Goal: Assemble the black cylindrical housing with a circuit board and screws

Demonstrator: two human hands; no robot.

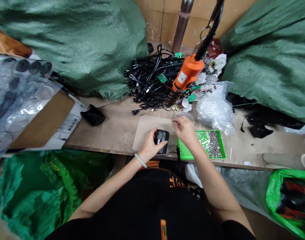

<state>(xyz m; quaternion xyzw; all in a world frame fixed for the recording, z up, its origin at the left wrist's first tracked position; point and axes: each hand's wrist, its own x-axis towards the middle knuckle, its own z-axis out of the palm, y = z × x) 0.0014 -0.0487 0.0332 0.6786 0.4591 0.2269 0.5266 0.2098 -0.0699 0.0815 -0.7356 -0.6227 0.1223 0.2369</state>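
Note:
My left hand is wrapped round a black cylindrical housing that lies on a flat board at the table's front. A thin black cord runs from the housing toward the right. My right hand is closed, fingertips pinched together, just in front of a small clear round dish of small metal parts. What the pinch holds, if anything, is too small to see. Under my right forearm sits a green perforated tray, with many small silver screws gathered at its right side.
An orange electric screwdriver hangs above a heap of black power cords and green circuit boards. Bubble wrap lies right of it. A carton with bagged clear discs stands left. A pale tube lies right.

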